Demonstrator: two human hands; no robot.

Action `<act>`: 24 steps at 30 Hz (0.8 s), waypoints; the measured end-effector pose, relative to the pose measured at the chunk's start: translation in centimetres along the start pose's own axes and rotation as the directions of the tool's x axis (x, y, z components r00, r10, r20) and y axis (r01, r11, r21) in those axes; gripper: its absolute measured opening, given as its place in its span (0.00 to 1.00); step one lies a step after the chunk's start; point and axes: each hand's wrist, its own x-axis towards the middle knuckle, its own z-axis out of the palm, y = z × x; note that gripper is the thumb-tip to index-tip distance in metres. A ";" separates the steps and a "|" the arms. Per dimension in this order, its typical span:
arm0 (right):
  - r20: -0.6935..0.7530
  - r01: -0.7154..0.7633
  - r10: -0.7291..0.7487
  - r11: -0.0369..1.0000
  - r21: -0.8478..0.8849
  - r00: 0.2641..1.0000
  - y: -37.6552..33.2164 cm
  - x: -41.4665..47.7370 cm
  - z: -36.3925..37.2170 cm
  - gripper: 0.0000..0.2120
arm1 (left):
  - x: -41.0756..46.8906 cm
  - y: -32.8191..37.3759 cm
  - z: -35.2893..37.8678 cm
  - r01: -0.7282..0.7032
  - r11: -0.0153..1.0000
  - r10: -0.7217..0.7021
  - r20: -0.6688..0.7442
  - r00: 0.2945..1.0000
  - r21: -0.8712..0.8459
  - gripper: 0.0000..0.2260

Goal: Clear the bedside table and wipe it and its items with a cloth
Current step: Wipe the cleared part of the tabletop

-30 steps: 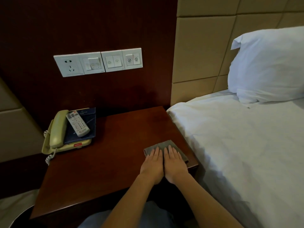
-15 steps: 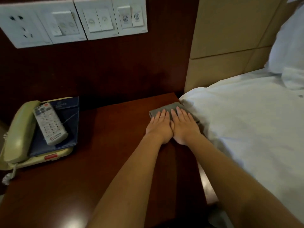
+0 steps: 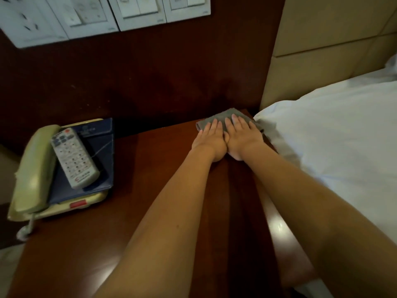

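A folded grey cloth [image 3: 225, 117] lies at the far right corner of the dark wooden bedside table [image 3: 154, 168]. My left hand [image 3: 211, 138] and my right hand [image 3: 241, 136] press flat on it side by side, fingers straight. At the table's left stands a cream telephone [image 3: 35, 168] with a dark blue folder [image 3: 101, 147] on it. A white remote control [image 3: 74, 157] lies on the folder.
A white bed [image 3: 335, 147] runs along the table's right edge. The dark wood wall panel [image 3: 150, 72] behind the table carries a row of white switches and a socket [image 3: 96, 14]. A beige padded headboard [image 3: 322, 50] stands at the back right.
Both hands have slid the cloth from the table's near right edge to its far right corner. My head has moved closer to the table.
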 end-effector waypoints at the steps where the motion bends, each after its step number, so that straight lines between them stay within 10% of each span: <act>1: 0.004 0.012 -0.012 1.000 0.001 1.000 -0.6 -0.9 0.1 0.26 | -1.1 -0.3 0.2 0.009 1.000 -0.009 0.006 1.000 0.004 0.24; 24: 0.125 0.118 -0.120 0.993 0.022 0.985 -10.5 -25.6 3.7 0.27 | -26.8 -3.4 5.9 0.075 0.996 -0.079 0.120 0.990 0.039 0.25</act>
